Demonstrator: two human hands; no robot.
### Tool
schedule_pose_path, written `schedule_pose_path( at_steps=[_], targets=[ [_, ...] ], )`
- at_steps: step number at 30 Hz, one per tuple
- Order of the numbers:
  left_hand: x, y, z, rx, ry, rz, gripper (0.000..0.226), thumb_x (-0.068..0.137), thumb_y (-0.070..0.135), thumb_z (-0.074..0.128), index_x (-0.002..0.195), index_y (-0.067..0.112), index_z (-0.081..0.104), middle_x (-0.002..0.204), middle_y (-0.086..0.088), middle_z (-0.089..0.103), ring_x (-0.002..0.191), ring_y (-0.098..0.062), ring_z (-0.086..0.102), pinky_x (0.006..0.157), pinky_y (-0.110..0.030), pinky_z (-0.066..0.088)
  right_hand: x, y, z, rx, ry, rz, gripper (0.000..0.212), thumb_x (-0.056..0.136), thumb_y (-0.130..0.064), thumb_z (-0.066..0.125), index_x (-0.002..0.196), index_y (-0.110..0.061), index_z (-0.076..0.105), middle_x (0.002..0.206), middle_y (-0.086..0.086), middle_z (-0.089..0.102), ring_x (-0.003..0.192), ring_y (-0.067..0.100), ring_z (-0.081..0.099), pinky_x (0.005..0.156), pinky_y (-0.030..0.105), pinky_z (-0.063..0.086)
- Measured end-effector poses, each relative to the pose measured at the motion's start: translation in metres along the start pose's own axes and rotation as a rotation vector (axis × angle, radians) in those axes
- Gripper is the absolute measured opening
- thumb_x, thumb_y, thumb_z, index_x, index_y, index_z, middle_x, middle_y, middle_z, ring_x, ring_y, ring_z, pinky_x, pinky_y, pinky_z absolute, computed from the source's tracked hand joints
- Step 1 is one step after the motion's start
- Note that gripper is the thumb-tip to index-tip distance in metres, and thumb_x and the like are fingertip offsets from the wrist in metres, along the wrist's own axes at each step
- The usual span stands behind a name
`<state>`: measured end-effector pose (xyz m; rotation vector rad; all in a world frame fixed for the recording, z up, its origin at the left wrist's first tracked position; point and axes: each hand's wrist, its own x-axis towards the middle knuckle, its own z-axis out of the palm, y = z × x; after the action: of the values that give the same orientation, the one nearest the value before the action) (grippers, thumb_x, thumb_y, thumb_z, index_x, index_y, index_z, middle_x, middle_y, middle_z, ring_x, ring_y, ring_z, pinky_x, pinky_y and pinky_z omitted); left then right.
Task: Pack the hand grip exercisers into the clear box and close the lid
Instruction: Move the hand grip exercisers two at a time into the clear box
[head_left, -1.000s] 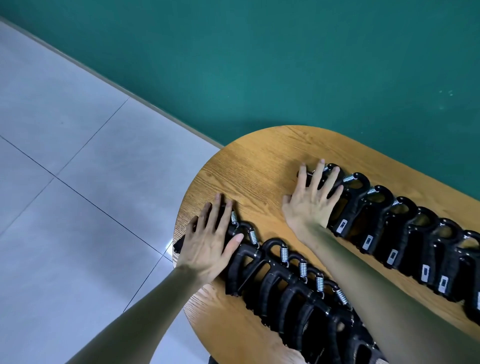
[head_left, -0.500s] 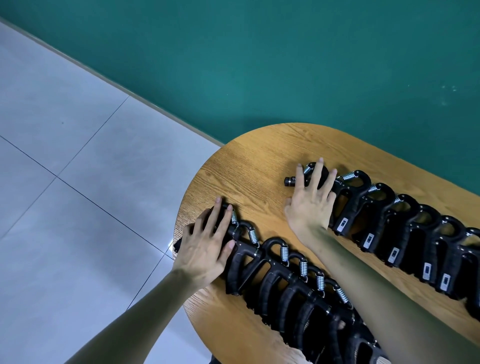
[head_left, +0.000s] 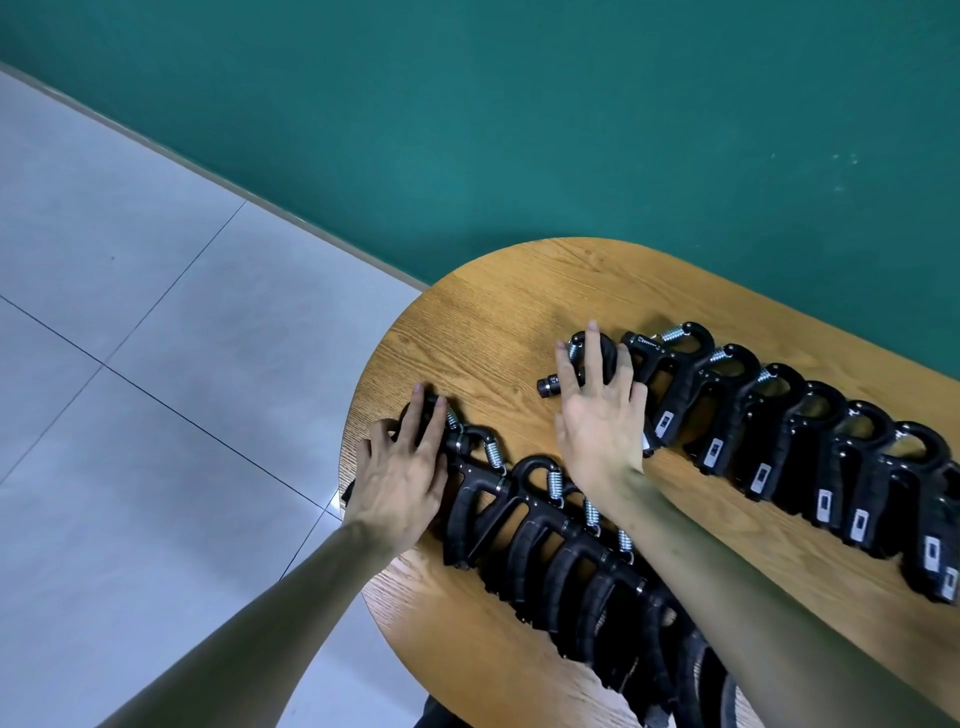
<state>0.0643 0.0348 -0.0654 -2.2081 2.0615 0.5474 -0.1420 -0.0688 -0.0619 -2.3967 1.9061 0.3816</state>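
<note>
Two rows of several black hand grip exercisers with steel springs lie on the oval wooden table. The near row runs from the table's left edge toward the bottom right; the far row runs to the right edge. My left hand lies over the leftmost exerciser of the near row, thumb on one side and fingers curled over its head. My right hand covers the leftmost exerciser of the far row, fingers bent over its round top. No clear box is in view.
The table's rounded left end hangs over a grey tiled floor. A green wall stands behind it. Bare wood shows at the back of the table and between the two rows.
Both hands' fingers have drawn together and curled down onto the end exercisers. The far row's end exerciser has shifted left, so its knob now sticks out from under my right hand.
</note>
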Motion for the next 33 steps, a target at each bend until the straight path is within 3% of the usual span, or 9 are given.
schedule_pose_path(
  at_steps=[4,9,13,19,25,29,33],
  targets=[
    [-0.005,0.009,-0.002,0.023,0.010,-0.071,0.072,0.105,0.032,0.037,0.161,0.022,-0.008,0.168,-0.005,-0.017,0.129,-0.043,0.038,0.105,-0.054,0.037,-0.022,0.007,-0.004,0.010,0.020,0.000,0.095,0.089,-0.017,0.068,0.161,-0.018,0.005,0.166,0.015,-0.016,0.146,0.048,0.017,0.102,0.051,0.040],
    [-0.015,0.019,-0.011,0.067,0.055,-0.041,0.075,0.104,0.028,0.040,0.160,0.019,-0.009,0.167,-0.008,-0.020,0.130,-0.043,0.038,0.100,-0.053,0.037,-0.066,0.021,-0.019,0.042,0.019,-0.005,0.097,0.091,-0.020,0.067,0.160,-0.015,-0.001,0.164,0.016,-0.021,0.147,0.049,0.013,0.106,0.053,0.036],
    [-0.027,0.042,-0.023,0.105,0.071,-0.005,0.079,0.101,0.023,0.046,0.161,0.018,-0.005,0.167,-0.010,-0.020,0.121,-0.042,0.041,0.093,-0.053,0.037,-0.106,0.036,-0.032,0.087,0.039,0.034,0.098,0.087,-0.018,0.071,0.160,-0.014,0.006,0.166,0.016,-0.013,0.147,0.049,0.016,0.104,0.054,0.039],
    [-0.040,0.099,-0.031,0.115,0.132,-0.005,0.072,0.103,0.027,0.041,0.161,0.020,-0.002,0.168,-0.008,-0.018,0.110,-0.035,0.044,0.090,-0.048,0.037,-0.153,0.071,-0.035,0.113,0.089,0.118,0.099,0.084,-0.017,0.074,0.160,-0.013,0.011,0.167,0.016,-0.006,0.144,0.050,0.023,0.098,0.055,0.043],
    [-0.066,0.163,-0.025,-0.002,0.218,0.080,0.064,0.104,0.029,0.040,0.161,0.019,0.011,0.170,-0.006,-0.006,0.111,-0.043,0.045,0.092,-0.056,0.039,-0.202,0.116,-0.034,0.127,0.131,0.191,0.093,0.084,-0.016,0.073,0.159,-0.013,0.018,0.167,0.017,0.003,0.141,0.050,0.028,0.094,0.055,0.044],
    [-0.093,0.212,-0.029,-0.041,0.269,0.106,0.066,0.104,0.028,0.044,0.161,0.019,0.013,0.170,-0.006,-0.003,0.111,-0.044,0.046,0.093,-0.057,0.038,-0.238,0.150,-0.050,0.163,0.153,0.236,0.090,0.087,-0.016,0.067,0.159,-0.014,0.015,0.167,0.015,-0.002,0.143,0.048,0.024,0.098,0.055,0.041],
    [-0.120,0.256,-0.039,-0.072,0.308,0.119,0.066,0.103,0.027,0.044,0.161,0.020,0.013,0.170,-0.005,-0.002,0.109,-0.043,0.047,0.094,-0.058,0.039,-0.267,0.184,-0.073,0.182,0.218,0.259,0.087,0.084,-0.011,0.068,0.158,-0.015,0.022,0.167,0.014,0.007,0.139,0.048,0.032,0.094,0.055,0.043]
  ],
)
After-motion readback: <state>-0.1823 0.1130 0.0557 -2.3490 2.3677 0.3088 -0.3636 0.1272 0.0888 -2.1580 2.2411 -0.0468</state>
